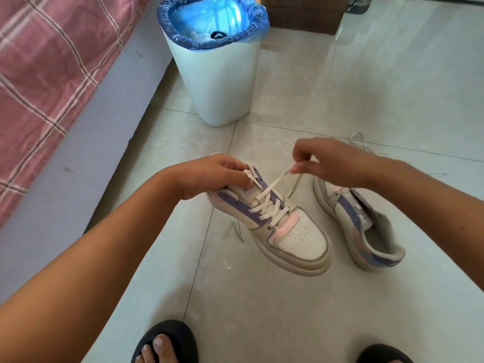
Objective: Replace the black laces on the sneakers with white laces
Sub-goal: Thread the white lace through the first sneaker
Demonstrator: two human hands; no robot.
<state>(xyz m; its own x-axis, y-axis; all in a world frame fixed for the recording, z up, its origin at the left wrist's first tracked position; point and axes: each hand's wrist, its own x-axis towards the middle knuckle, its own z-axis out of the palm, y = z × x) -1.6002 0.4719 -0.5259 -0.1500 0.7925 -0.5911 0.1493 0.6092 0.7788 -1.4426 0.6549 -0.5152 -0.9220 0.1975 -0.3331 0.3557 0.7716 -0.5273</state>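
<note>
Holding the white-and-lilac leather sneaker (288,231) above the tiled floor (262,310), the left hand (209,176) grips its collar while the right hand (332,161) pinches the flat white lace (275,183); pulling unevenly could leave unequal ends or drag it from the eyelets.

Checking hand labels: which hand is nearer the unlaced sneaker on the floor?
Right. The right hand pinches a white lace end just above and beside the unlaced sneaker. The left hand grips the laced sneaker, farther away on its other side.

Pale tiled floor (301,310) bears a bin (220,82), unlaced sneaker (361,226) and loose lace (360,141).
</note>
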